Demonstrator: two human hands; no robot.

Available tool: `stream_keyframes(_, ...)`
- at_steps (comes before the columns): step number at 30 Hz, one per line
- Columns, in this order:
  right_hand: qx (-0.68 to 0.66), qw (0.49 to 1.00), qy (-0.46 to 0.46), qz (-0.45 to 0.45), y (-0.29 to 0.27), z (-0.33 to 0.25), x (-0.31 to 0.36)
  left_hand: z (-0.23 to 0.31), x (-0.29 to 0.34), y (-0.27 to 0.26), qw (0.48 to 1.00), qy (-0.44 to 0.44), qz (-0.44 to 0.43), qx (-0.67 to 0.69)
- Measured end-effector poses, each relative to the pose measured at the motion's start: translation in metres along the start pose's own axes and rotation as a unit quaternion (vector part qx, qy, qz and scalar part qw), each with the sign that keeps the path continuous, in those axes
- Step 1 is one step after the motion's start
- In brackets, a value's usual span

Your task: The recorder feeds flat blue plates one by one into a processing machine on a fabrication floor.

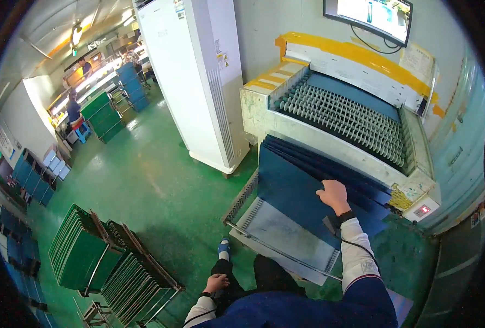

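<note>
From here, front blue panel (294,188) stands in the rack (242,198) by the roller machine (341,112), right hand's (334,195) fingers gripping its top edge, left hand (217,282) curled, contents can't tell; looks thin, stiff, probably light, best edge-held.

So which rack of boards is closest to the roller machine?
The rack holding dark blue boards, with the right grip at their top edges. The racks with green boards and other blue boards stand farther off.
</note>
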State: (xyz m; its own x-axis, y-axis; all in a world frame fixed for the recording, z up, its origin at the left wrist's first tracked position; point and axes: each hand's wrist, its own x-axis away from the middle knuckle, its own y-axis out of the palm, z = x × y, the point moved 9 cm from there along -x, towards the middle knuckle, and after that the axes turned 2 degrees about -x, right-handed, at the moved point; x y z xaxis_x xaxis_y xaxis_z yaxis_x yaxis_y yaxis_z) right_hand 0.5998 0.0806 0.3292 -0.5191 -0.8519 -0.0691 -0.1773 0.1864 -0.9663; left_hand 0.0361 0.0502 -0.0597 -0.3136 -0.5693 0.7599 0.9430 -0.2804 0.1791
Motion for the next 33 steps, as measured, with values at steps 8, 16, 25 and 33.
stream_keyframes(8,-0.013,0.999,-0.032,0.028,0.001,0.005,0.001,-0.001,-0.006,0.000,1.000,0.020,0.003,-0.020)
stream_keyframes(16,-0.020,0.989,-0.121,0.079,-0.038,-0.011,-0.010,-0.004,-0.018,0.005,0.999,0.021,-0.036,-0.006)
stream_keyframes(25,-0.058,0.984,-0.109,0.126,-0.196,0.015,-0.017,0.003,-0.023,-0.014,0.987,0.112,-0.034,-0.115)
stream_keyframes(33,-0.672,0.684,0.087,0.270,-0.217,0.131,0.002,0.007,-0.009,-0.002,0.998,0.047,-0.021,-0.047)
